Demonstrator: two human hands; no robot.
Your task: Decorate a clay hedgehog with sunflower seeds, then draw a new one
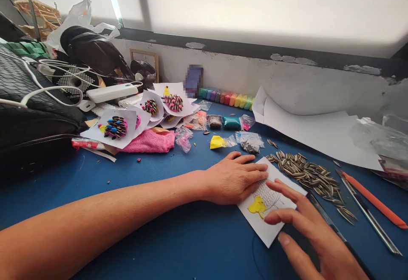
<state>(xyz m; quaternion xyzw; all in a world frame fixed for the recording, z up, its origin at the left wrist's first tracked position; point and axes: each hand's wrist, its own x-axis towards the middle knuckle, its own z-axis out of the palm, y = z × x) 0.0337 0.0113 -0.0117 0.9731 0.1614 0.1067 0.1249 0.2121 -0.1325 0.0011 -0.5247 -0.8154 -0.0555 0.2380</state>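
My left hand (235, 179) lies flat on the upper left part of a small white paper (267, 232), fingers stretched out. On the paper is a line drawing (270, 196) with a scale-like pattern, partly covered by my fingers. Yellow modelling clay (256, 205) fills its head-shaped part, with a thin strip trailing down. My right hand (314, 229) hovers over the paper's right side, fingers apart and nothing visible between them. One of its fingertips is close to the end of the yellow strip; whether it touches I cannot tell.
Sunflower seeds (306, 171) are heaped beyond the paper. An orange tool (376, 199) and a pen (371, 216) lie at right. Clay packets, including a yellow one (217, 142), sit behind my left hand. Seed-covered clay figures (115, 127) rest at left near a pink cloth (149, 141).
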